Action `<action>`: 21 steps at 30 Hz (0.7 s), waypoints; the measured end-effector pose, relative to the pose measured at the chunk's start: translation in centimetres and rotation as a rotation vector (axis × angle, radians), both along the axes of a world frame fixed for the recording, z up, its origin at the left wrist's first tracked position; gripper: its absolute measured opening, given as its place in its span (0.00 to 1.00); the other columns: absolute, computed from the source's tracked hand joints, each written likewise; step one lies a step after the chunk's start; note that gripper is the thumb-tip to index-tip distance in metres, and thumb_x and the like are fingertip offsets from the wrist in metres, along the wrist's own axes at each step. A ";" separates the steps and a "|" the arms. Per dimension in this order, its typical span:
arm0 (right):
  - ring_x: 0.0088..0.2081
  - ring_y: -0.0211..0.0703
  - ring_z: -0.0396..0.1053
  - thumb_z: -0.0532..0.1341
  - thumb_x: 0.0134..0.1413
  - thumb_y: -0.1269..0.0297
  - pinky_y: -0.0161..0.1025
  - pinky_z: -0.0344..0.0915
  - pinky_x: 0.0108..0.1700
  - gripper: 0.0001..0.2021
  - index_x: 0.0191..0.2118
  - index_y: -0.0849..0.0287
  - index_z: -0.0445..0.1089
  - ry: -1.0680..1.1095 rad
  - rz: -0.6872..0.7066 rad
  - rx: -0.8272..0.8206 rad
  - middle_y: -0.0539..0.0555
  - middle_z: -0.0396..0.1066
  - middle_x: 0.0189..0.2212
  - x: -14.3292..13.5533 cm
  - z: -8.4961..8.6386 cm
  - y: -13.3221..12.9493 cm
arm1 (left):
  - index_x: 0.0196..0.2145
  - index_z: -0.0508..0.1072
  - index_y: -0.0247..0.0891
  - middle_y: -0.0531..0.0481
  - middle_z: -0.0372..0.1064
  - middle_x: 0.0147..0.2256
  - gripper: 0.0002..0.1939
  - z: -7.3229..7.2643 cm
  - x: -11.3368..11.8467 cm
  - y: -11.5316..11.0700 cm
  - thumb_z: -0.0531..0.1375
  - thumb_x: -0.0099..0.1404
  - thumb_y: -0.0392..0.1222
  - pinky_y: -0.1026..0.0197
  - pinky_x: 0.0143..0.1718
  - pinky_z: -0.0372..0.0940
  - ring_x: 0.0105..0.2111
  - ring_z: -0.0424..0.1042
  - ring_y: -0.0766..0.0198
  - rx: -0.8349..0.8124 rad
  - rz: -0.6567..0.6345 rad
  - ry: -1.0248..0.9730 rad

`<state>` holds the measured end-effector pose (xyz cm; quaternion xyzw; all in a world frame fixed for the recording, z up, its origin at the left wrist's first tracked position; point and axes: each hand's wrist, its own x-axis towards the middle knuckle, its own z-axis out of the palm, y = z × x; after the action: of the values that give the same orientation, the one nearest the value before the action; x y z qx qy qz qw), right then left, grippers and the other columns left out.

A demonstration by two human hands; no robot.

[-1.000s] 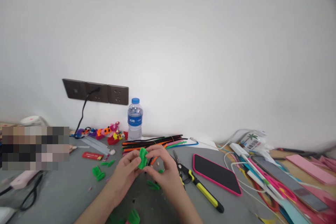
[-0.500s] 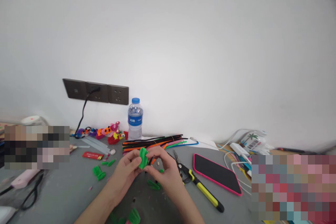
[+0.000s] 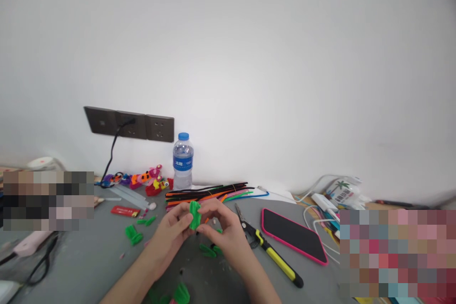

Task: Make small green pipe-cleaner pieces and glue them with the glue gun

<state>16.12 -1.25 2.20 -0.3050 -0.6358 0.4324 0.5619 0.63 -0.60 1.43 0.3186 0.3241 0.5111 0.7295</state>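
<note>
A small fuzzy green pipe-cleaner piece (image 3: 194,215) stands upright between my two hands above the grey table. My left hand (image 3: 173,228) pinches its left side between thumb and fingers. On the right side, the thumb and forefinger of my right hand (image 3: 223,223) close on its edge; the other fingers are curled. More green pipe-cleaner pieces (image 3: 133,234) lie left of my hands, with others (image 3: 207,251) under my right hand and one (image 3: 181,293) at the near edge. Yellow-and-black pliers (image 3: 274,254) rest just right of my right hand.
Behind my hands lies a bundle of coloured pipe cleaners (image 3: 210,193), near a water bottle (image 3: 183,164). A pink-cased phone (image 3: 294,236) is at the right, by white cables. Colourful fuzzy figures (image 3: 142,179), glue sticks (image 3: 130,195) and a red packet (image 3: 124,211) sit left.
The view shifts very slightly. Both hands stay around the green piece, and the right fingers move a little at its edge.
</note>
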 end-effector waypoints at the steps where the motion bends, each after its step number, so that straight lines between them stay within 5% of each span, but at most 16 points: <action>1: 0.35 0.40 0.68 0.67 0.47 0.75 0.36 0.64 0.37 0.12 0.38 0.55 0.72 -0.001 0.000 -0.002 0.51 0.70 0.36 0.0 0.0 0.0 | 0.31 0.76 0.40 0.53 0.68 0.29 0.16 0.0 0.0 0.0 0.73 0.46 0.48 0.64 0.34 0.62 0.32 0.66 0.64 0.001 -0.006 0.002; 21: 0.32 0.39 0.67 0.68 0.49 0.64 0.37 0.65 0.36 0.09 0.38 0.55 0.71 0.015 0.028 -0.096 0.52 0.68 0.38 -0.1 -0.3 0.0 | 0.30 0.74 0.41 0.55 0.70 0.28 0.15 0.4 0.0 -0.2 0.73 0.48 0.47 0.64 0.34 0.62 0.31 0.68 0.65 0.008 0.003 -0.008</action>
<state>16.07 -1.23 1.93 -0.3193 -0.6145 0.4725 0.5451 0.67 -0.78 1.85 0.3190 0.3199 0.5149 0.7286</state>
